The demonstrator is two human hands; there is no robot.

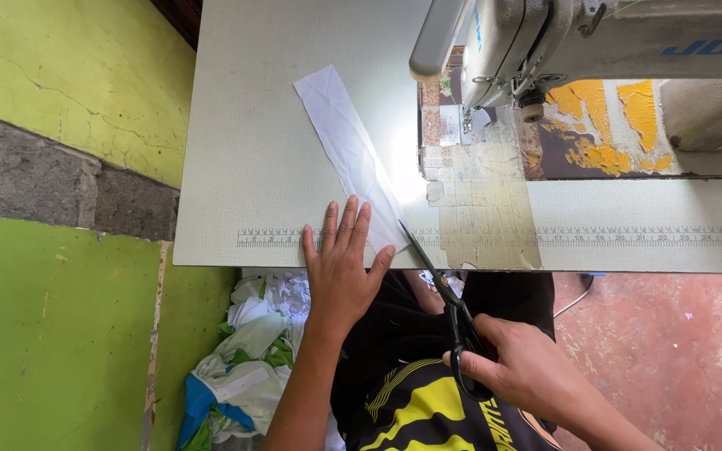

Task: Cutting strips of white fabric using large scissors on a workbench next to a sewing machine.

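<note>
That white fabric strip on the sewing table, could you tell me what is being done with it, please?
A person seated at the sewing table presses the left hand flat on the near end of a white fabric strip. The right hand holds black scissors, blades pointing at that end by the table's front edge. An industrial sewing machine stands at the right, and fabric scraps lie piled on the floor below.

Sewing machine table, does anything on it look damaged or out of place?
Yes. The sewing machine bed has yellow paint flaking off in patches, and worn, discoloured tape is layered over the table below the needle. The white fabric strip lies askew, diagonal to the printed ruler.
</note>
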